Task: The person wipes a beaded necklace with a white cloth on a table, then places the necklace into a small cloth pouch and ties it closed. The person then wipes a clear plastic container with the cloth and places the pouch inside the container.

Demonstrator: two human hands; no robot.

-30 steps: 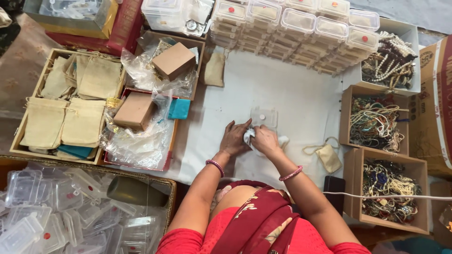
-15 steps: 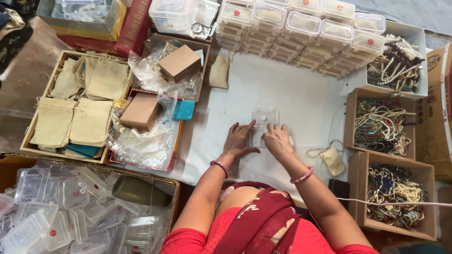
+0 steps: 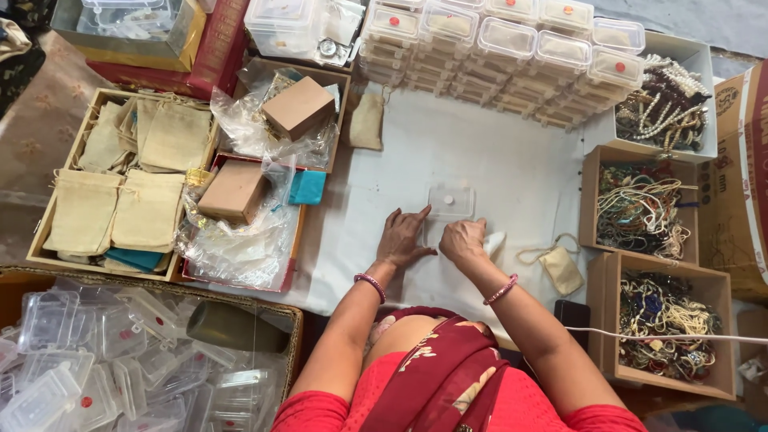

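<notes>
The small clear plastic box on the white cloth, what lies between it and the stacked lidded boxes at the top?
Only bare white cloth separates the small clear plastic box from the stacked lidded boxes, per the head view.

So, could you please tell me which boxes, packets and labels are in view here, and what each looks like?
Small clear box: on the white cloth by both hands, rectangular, white dot.
Stacked clear boxes: top edge, rows, red or orange round stickers.
Brown card boxes: upper left, plain, among clear plastic bags.
Beige pouches: far left tray, flat.
Empty clear boxes: lower left, heaped.
Printed carton: right edge, brown.
</notes>
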